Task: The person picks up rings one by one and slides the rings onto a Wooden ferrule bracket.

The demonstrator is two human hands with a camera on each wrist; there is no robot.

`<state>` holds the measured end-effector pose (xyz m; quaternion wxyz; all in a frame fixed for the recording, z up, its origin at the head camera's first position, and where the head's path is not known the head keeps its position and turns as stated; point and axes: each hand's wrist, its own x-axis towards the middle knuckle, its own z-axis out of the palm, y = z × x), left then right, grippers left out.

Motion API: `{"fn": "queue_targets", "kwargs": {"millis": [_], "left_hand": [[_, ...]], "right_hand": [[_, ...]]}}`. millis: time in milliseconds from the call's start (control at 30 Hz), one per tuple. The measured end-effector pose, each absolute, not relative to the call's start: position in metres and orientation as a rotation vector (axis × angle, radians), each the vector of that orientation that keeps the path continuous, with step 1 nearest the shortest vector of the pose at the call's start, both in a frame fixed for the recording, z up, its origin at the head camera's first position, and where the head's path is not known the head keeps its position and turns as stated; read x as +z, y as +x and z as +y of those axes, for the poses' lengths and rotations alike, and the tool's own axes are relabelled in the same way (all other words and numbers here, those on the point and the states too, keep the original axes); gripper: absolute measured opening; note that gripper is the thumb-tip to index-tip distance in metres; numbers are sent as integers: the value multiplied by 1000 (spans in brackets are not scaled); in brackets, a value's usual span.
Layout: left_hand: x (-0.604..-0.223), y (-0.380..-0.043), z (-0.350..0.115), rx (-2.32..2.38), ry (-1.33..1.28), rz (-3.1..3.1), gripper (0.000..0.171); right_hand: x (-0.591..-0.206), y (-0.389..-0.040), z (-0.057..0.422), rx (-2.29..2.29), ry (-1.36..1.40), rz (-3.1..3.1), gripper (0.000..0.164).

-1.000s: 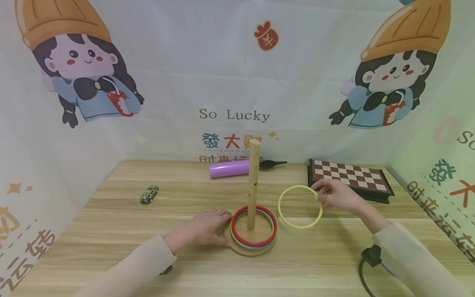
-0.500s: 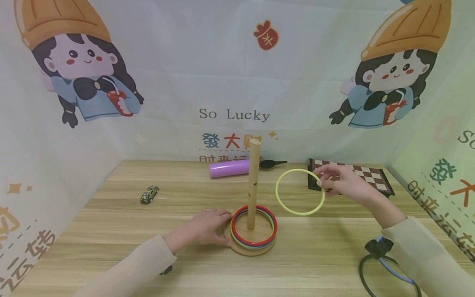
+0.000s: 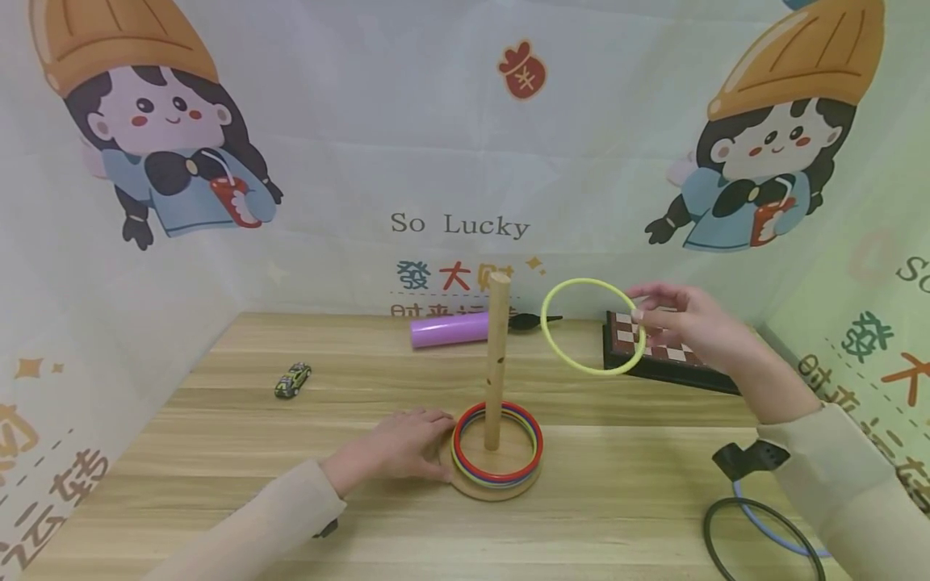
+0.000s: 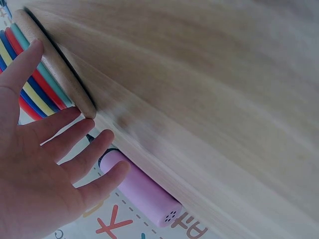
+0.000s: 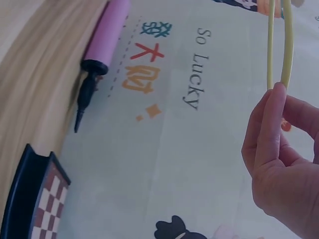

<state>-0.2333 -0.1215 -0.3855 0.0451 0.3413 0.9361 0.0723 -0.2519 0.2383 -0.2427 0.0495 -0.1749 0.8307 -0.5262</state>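
Observation:
My right hand (image 3: pixel 693 323) pinches the right edge of a yellow ring (image 3: pixel 546 335), held up in the air right of a wooden post (image 3: pixel 497 347). In the right wrist view, thumb and fingers meet on the yellow ring (image 5: pixel 288 45). The post rises from a round wooden base (image 3: pixel 494 494). Around its foot lies a stack of coloured rings, with a red ring (image 3: pixel 538 452) on top. My left hand (image 3: pixel 395 444) rests against the base's left side. The left wrist view shows its fingers spread and fairly straight, with thumb and index finger touching the base (image 4: pixel 60 69).
A purple pump (image 3: pixel 450 329) with a black nozzle lies at the back. Behind my right hand is a checkered board box (image 3: pixel 625 343). A toy car (image 3: pixel 293 380) sits at left. Black (image 3: pixel 708 537) and blue (image 3: pixel 770 537) rings lie at front right, partly under my sleeve.
My right hand has raised the yellow ring up and away from the table, shifting slightly right. More of the black and blue rings shows. My left hand has stayed at the base.

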Motion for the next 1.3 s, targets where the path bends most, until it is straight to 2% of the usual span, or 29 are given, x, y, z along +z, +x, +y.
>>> {"fn": "queue_targets", "kwargs": {"millis": [333, 633, 767, 1033, 1300], "left_hand": [[-384, -232, -120, 227, 1028, 2850, 72], [-384, -231, -121, 231, 1018, 2846, 72], [-383, -232, -121, 235, 1015, 2845, 72], [-385, -233, -121, 235, 1037, 2848, 72], [-386, -233, -122, 226, 1052, 2849, 72]], "right_hand": [[-218, -255, 228, -1865, -626, 2387, 21], [-193, -254, 201, -1894, -633, 2399, 33], [-188, -254, 187, -1879, -639, 2386, 33], [-197, -260, 163, -1842, -671, 2342, 31], [-226, -263, 151, -1743, -659, 2315, 34]]}}
